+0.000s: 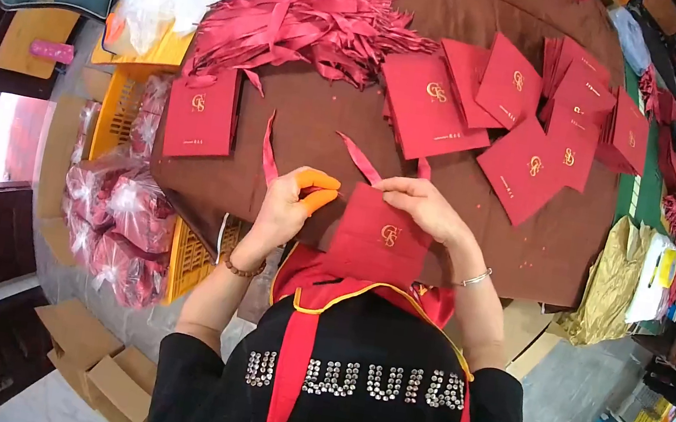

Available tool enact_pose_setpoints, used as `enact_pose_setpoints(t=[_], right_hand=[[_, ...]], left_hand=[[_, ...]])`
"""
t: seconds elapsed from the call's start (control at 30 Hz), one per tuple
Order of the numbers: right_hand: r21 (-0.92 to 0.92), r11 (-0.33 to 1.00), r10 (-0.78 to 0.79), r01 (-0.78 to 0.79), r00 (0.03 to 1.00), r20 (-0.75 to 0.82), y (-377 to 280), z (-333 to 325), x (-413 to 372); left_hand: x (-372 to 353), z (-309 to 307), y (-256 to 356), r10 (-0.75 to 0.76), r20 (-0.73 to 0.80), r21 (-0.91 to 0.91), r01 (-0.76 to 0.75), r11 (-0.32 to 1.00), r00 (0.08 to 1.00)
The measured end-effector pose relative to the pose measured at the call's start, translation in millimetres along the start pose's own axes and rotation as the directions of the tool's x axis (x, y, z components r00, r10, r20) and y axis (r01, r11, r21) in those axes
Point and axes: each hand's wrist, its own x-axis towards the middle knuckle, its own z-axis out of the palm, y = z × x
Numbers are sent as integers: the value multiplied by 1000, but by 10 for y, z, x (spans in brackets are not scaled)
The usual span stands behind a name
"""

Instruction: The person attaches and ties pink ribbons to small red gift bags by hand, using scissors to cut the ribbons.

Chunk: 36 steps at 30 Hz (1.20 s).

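My left hand [290, 206] wears orange finger covers on its thumb and forefinger, and its fingers are curled closed. A narrow red ribbon [269, 148] comes up from behind this hand, apparently held in it. Just to the right, my right hand [427, 209] pinches the top edge of a red card [379, 239] with gold lettering, which hangs in front of my apron. Another red ribbon end [359, 159] sticks out above the card beside my right fingertips. The fingertips' exact grip on the ribbon is partly hidden.
A brown cloth covers the table [300, 114]. A heap of red ribbons [304, 27] lies at the back. Red cards [434, 107] are spread on the right, and a stack of cards [201, 116] sits left. Yellow crates [120, 104] and bagged red goods [128, 215] stand at the left.
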Motion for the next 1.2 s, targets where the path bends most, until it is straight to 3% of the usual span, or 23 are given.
enact_pose_setpoints(t=[0.2, 0.27, 0.37, 0.4, 0.47, 0.6, 0.67, 1.1, 1.2], right_hand=[[10, 1000, 8, -7, 999, -41, -35, -53, -14], [15, 1000, -16, 16, 999, -37, -19, -74, -33], [-27, 1000, 12, -12, 1000, -15, -14, -78, -38], [-24, 1000, 14, -14, 1000, -16, -24, -68, -44], [-104, 995, 5, -8, 1000, -25, -51, -50, -50], [-75, 997, 9, -11, 1000, -25, -27, -42, -47], [-86, 996, -21, 19, 1000, -17, -31, -29, -41], [-118, 993, -34, 28, 998, -50, -80, 29, -57], [-252, 963, -120, 93, 988, -96, -30, 44, -39]], left_hand=[[-56, 232, 67, -151, -38, -160, 143, 977, 988], [-68, 276, 93, -170, 1, -93, 169, 981, 985], [-66, 391, -22, 71, -12, 52, -70, 996, 997], [-57, 405, -20, 68, -10, 52, -68, 996, 998], [-35, 417, -7, 285, -23, 224, -273, 936, 958], [-19, 402, -18, 262, -26, 265, -246, 932, 965], [-35, 393, -55, 375, 25, 453, -345, 822, 927], [-16, 514, -69, 420, 43, 539, -375, 754, 907], [-23, 559, -70, 453, 50, 618, -384, 686, 890]])
